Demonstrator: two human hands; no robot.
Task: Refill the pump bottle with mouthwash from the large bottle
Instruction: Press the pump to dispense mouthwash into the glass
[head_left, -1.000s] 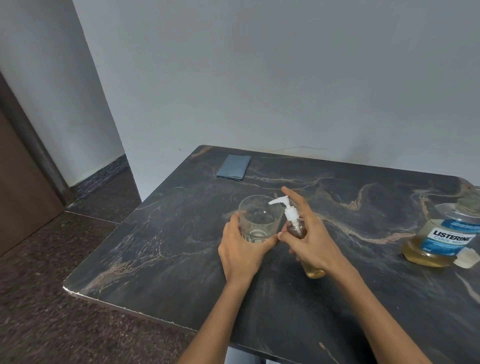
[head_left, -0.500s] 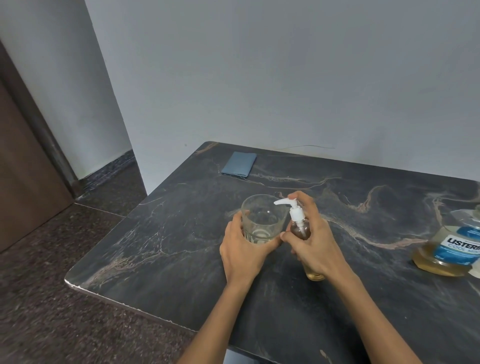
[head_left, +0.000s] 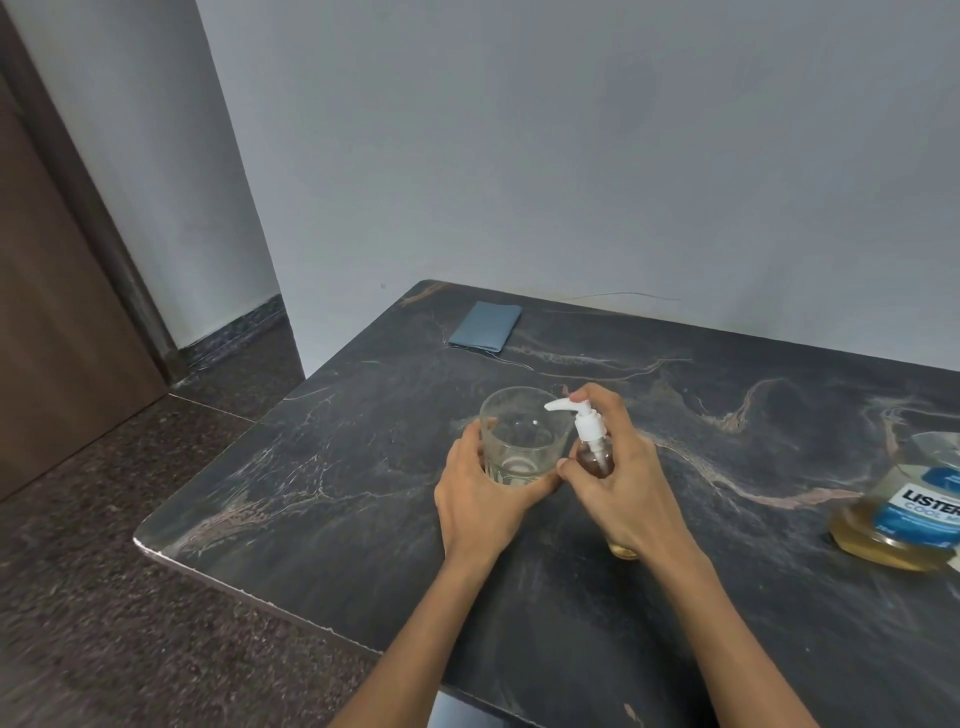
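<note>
A small clear pump bottle (head_left: 594, 453) with a white pump head and amber liquid stands on the dark marble table (head_left: 322, 467). My right hand (head_left: 626, 478) grips its body, with the index finger on top of the pump head, whose nozzle points over a clear drinking glass (head_left: 521, 441). My left hand (head_left: 480, 493) holds that glass from the near side. The large mouthwash bottle (head_left: 904, 514), with a blue label and amber liquid, stands at the right edge of view, partly cut off.
A flat grey-blue case (head_left: 485, 326) lies near the table's far left corner. The table's left and near edges drop to a speckled stone floor (head_left: 130, 597). A pale wall stands right behind the table; a brown door (head_left: 52, 338) is at far left.
The view has shifted left, so the large bottle sits nearer the right edge. My right index finger has settled on the pump head. Both hands keep their holds.
</note>
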